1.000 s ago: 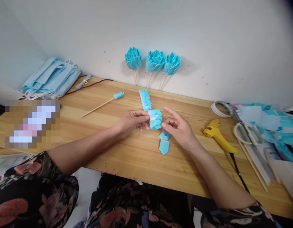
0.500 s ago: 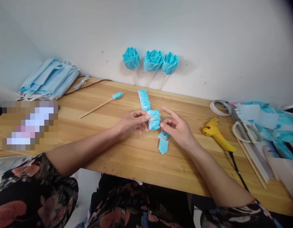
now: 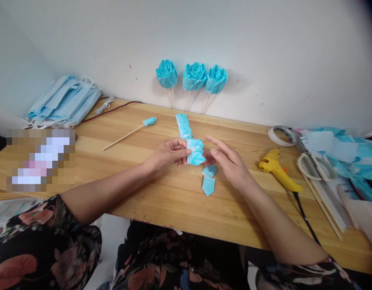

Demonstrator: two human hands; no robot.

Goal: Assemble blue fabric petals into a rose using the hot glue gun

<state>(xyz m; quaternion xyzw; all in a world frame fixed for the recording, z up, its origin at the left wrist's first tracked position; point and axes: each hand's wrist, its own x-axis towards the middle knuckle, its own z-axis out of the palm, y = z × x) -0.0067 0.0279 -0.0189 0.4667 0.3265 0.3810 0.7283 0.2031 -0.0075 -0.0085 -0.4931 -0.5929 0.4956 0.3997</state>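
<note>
My left hand [image 3: 170, 156] pinches a small overlapping stack of folded blue petals [image 3: 195, 152] between thumb and fingers. Just right of it is my right hand [image 3: 230, 161], thumb and index finger apart, gripping nothing that I can see; whether its lower fingers touch the stack's edge, I cannot tell. Below the hands, two loose folded pieces [image 3: 208, 186] lie on the wooden table [image 3: 162, 209]. Beyond my left fingertips rests a longer overlapped row of blue petals [image 3: 183, 125]. A thin stick with a blue bud [image 3: 149, 121] lies to the left.
Three blue flowers on sticks [image 3: 195, 76] lean against the wall. A pile of face masks [image 3: 63, 100] sits at the back left, near a blurred-out object [image 3: 42, 159]. On the right are a yellow glue gun [image 3: 279, 171], scissors [image 3: 315, 167], a tape roll [image 3: 282, 136] and blue scraps [image 3: 352, 151].
My right thumb and index finger have come away from the stack's right edge and spread a little. My left hand keeps its hold, nearly still. The view has shifted slightly.
</note>
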